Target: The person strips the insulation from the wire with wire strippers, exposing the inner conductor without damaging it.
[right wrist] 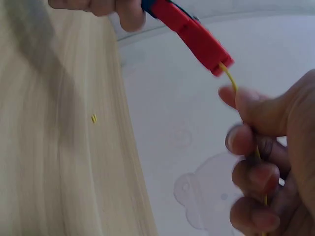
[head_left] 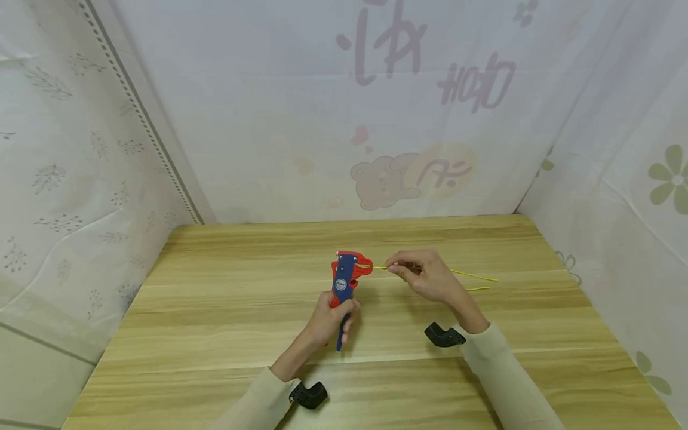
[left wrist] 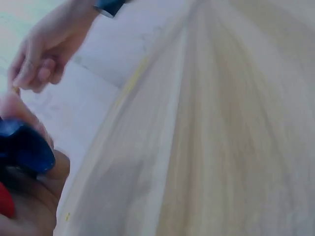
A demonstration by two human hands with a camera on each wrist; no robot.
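My left hand (head_left: 326, 319) grips the handles of a red and blue wire stripper (head_left: 342, 285), held upright above the table. In the left wrist view only its blue handle end (left wrist: 27, 147) and a bit of red show. My right hand (head_left: 427, 276) pinches a thin yellow wire (head_left: 380, 267) between thumb and fingers. One end of that wire enters the red jaws, as the right wrist view shows closely. The rest of the wire runs through the right hand and trails out to the right.
On the wooden table (head_left: 226, 298), another yellow wire length (head_left: 477, 289) shows right of my right hand. Two tiny yellow pieces (right wrist: 94, 118) lie on the tabletop. Printed cloth (head_left: 269, 149) hangs behind the table and at both sides. A black wrist device (head_left: 309, 395) sits at each sleeve.
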